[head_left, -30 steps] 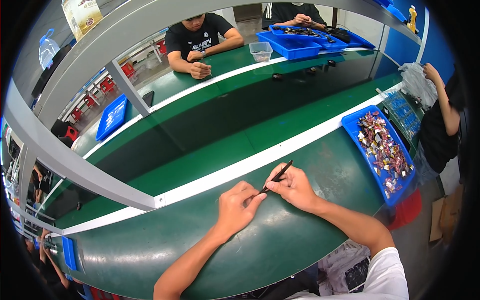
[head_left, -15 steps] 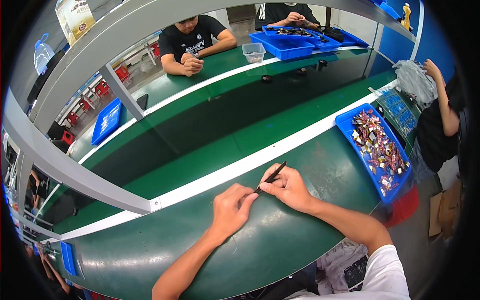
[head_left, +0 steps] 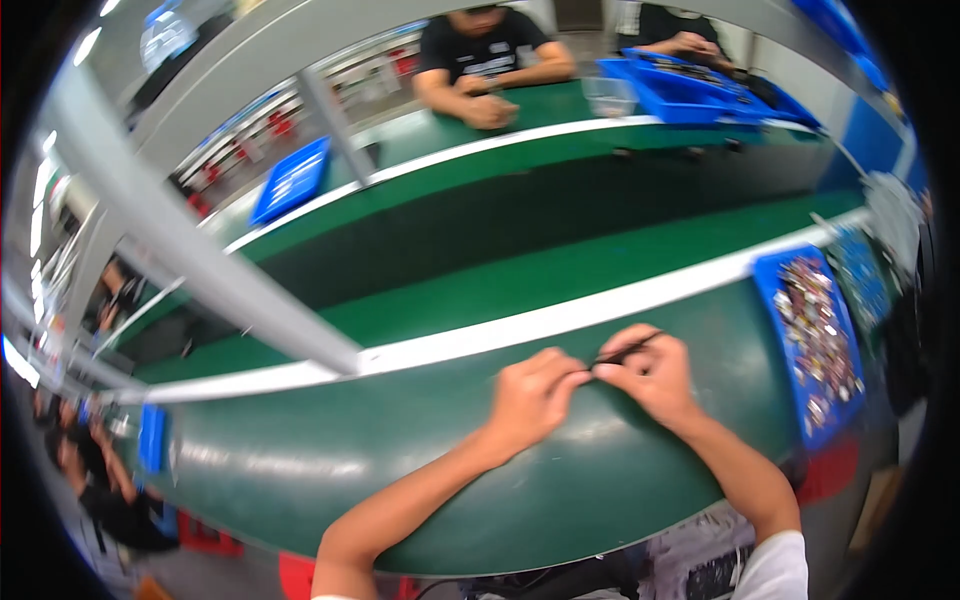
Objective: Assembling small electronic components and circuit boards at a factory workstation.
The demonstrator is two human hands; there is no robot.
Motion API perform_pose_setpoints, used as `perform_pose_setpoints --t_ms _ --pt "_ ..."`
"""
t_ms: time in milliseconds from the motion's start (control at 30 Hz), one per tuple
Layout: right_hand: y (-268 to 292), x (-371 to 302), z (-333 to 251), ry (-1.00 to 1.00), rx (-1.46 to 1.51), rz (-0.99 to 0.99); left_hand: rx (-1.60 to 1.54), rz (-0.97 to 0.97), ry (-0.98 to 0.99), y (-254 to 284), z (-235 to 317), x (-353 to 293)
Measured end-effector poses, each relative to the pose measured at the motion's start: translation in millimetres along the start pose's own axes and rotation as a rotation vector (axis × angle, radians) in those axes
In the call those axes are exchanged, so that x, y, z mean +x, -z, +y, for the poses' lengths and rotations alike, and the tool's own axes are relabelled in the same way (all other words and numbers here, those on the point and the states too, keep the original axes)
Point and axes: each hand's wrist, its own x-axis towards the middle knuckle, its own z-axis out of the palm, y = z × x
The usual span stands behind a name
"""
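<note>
Over the green work table (head_left: 400, 510), my two hands meet at the fingertips. My right hand (head_left: 660, 388) is closed round a slim black pen-shaped tool (head_left: 636, 348), which slants with its lower end toward my left fingers. My left hand (head_left: 530, 402) pinches at that lower end, thumb against fingers. Something small and dark shows between the fingertips, but it is too small and blurred to name. The palms and most of the curled fingers are hidden from above.
On the right lies a blue tray (head_left: 832, 424) heaped with small wired parts, beside a clear tray (head_left: 862, 282) of blue pieces. Beyond the white rail (head_left: 560, 322) runs a dark belt (head_left: 480, 240). A grey metal post (head_left: 240, 275) slants at left. Co-workers sit across.
The whole view has swung left, so table, trays and hands appear farther right, with blur. My hands stay together; the black tool lies flatter than before.
</note>
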Motion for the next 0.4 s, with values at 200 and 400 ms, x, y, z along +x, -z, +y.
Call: perform_pose_setpoints --t_ms 200,400 --pt "8 -7 -12 -0.149 -0.025 0.025 -0.021 0.080 -0.036 -8 0 -4" --pt "12 -4 11 -0.092 -0.013 0.023 0.004 0.018 0.020 -9 -1 -8"
